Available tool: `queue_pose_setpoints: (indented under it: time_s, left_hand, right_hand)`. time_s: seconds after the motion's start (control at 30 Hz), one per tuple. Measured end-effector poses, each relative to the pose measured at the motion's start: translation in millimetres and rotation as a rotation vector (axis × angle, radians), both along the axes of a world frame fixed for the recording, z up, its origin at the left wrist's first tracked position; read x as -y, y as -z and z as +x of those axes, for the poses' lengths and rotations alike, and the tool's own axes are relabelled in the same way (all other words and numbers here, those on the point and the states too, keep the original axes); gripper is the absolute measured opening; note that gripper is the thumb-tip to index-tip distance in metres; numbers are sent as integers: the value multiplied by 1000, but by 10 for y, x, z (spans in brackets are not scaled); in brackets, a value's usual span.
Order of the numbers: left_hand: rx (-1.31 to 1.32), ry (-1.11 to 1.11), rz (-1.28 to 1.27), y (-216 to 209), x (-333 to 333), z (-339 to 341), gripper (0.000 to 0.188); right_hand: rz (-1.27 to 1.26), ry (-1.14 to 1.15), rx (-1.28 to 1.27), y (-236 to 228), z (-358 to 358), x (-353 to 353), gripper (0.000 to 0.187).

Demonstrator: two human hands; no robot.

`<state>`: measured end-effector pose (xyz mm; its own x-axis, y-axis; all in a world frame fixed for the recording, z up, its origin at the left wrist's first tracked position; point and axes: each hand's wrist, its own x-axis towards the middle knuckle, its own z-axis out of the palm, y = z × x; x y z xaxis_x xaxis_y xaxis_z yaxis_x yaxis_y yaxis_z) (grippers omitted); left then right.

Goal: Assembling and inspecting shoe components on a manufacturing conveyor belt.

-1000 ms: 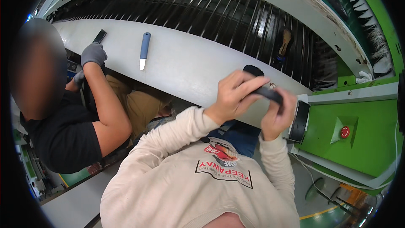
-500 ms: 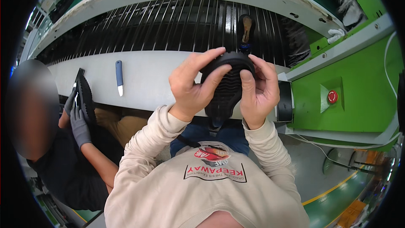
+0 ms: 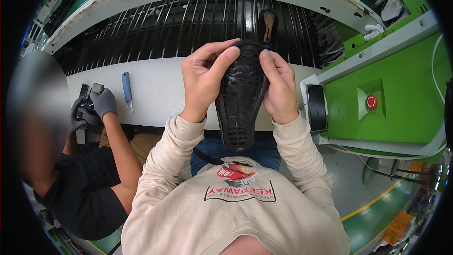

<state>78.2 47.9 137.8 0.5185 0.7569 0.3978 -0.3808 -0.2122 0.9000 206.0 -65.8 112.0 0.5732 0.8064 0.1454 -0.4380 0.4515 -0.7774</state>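
Black rubber shoe sole with ridged tread (image 3: 241, 97) stands upright between both hands, above the white bench edge (image 3: 160, 89) — left hand (image 3: 204, 81) and right hand (image 3: 279, 87) both grasping its rim. Best pressed evenly, thumbs working along the edge — judging by the grip.

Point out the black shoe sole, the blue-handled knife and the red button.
black shoe sole (image 3: 241, 99), head view, middle of the tread
blue-handled knife (image 3: 126, 84), head view, blue handle
red button (image 3: 372, 101), head view, button face
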Motion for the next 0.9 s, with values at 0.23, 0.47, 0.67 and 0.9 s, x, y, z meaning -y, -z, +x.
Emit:
queue_pose_setpoints:
  time_s: [0.23, 0.47, 0.67, 0.9]
  left_hand:
    - [-232, -44, -104, 905, -794, 212, 30]
    - [-463, -451, 371, 1481, -1111, 237, 37]
    - [-573, -236, 395, 1399, -1081, 319, 49]
    - [-726, -223, 381, 1510, -1139, 159, 43]
  right_hand:
    - [-506, 278, 782, 487, 1055, -512, 45]
    - [-1547, 666, 1629, 1641, 3564, -281, 89]
    - [-1815, 768, 1471, 2177, 4242, -26, 80]
    - [-1699, 291, 1307, 1561, 3683, -606, 70]
